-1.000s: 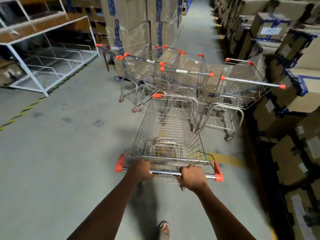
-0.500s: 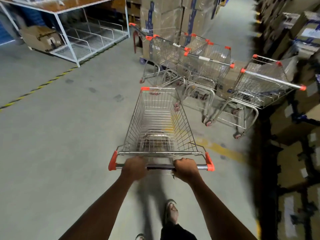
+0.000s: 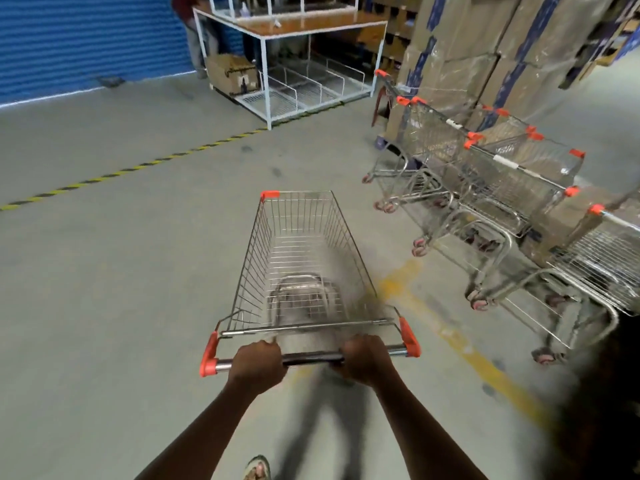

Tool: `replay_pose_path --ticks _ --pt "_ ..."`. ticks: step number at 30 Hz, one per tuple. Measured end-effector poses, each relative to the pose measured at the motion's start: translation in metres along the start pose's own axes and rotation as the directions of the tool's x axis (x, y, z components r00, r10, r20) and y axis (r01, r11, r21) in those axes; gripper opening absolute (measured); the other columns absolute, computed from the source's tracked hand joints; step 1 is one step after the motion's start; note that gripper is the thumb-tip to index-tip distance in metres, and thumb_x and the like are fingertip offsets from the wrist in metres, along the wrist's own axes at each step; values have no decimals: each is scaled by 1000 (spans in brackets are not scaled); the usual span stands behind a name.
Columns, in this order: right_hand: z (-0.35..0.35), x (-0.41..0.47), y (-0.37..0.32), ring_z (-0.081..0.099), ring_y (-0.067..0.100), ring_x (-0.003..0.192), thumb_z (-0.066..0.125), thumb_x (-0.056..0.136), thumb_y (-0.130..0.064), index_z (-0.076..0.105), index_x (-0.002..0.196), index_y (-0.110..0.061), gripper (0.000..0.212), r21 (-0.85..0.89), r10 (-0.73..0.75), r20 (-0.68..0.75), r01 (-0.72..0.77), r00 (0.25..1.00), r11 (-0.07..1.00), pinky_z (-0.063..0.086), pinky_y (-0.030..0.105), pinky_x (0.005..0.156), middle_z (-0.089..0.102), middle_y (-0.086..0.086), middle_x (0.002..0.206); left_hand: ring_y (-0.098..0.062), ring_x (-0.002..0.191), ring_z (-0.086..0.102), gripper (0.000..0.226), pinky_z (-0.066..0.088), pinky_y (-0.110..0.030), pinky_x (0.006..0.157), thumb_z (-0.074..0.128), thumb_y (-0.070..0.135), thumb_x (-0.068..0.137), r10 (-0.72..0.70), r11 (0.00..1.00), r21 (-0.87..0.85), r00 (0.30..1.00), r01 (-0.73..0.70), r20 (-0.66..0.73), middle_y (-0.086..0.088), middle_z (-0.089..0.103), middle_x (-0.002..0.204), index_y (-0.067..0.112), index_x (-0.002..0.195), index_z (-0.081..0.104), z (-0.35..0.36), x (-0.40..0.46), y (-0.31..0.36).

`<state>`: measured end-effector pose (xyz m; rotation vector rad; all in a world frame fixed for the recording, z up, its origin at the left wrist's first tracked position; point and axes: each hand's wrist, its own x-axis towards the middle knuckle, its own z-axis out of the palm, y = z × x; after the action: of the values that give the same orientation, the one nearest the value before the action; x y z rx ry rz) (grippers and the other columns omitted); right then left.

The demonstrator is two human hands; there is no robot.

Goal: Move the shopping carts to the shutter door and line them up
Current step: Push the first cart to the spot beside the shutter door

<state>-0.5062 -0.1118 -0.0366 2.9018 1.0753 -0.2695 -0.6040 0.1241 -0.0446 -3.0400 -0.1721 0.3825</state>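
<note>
An empty wire shopping cart (image 3: 301, 258) with orange corner caps stands straight ahead of me on the concrete floor. My left hand (image 3: 257, 362) grips the left part of its handle bar (image 3: 313, 358). My right hand (image 3: 364, 355) grips the right part of the same bar. Several other carts (image 3: 491, 174) stand clustered to the right, in front of stacked boxes. The blue shutter door (image 3: 86, 39) fills the far left.
A white metal rack (image 3: 287, 60) with a wooden shelf stands beside the shutter, a cardboard box (image 3: 232, 72) and a person (image 3: 194, 32) next to it. Wrapped carton stacks (image 3: 485, 50) rise at the right. A yellow-black floor line (image 3: 114, 173) crosses the left floor.
The cart and my view have swung left. The parked carts have slid to the right side, and the blue shutter door has come into sight. Both hands stay on the handle.
</note>
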Motion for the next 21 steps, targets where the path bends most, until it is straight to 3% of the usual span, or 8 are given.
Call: replay_pose_path --ticks 4,6,9,12,21 --pt "-5 2 -2 67 27 64 62 92 -55 69 76 -13 46 1 -207 -28 207 978 978 45 27 57 68 6 71 -25 92 67 41 51 -34 77 45 53 94 -62 993 -98 996 68 60 -4 70 104 21 108 65 2 -25 4" --pt "-5 6 -7 70 28 68 57 91 -52 68 78 -13 42 -29 -201 -24 200 979 979 50 28 59 70 5 74 -22 90 66 39 49 -33 75 48 55 92 -78 984 -149 991 95 112 -2 70 101 24 108 66 3 -34 2" --pt "-13 13 -21 72 29 97 57 91 -45 71 102 -16 34 -60 -175 112 183 978 981 54 34 82 76 6 105 -24 88 65 40 49 -32 72 51 57 85 -81 966 -228 978 125 194 -3 69 96 24 102 68 -2 -45 -5" --pt "-16 21 -30 72 28 99 54 89 -37 71 102 -17 30 -100 -200 158 217 967 971 52 33 82 76 6 107 -21 78 65 45 51 -31 68 49 60 75 -109 930 -321 967 181 229 0 69 85 23 91 69 -3 -57 -17" --pt "-22 85 -74 74 27 91 56 84 -33 73 93 -16 25 -97 -329 118 340 937 935 55 33 76 77 8 95 -12 62 60 46 56 -30 64 50 62 68 -252 903 -313 953 295 170 5 62 67 21 79 68 10 -56 -66"
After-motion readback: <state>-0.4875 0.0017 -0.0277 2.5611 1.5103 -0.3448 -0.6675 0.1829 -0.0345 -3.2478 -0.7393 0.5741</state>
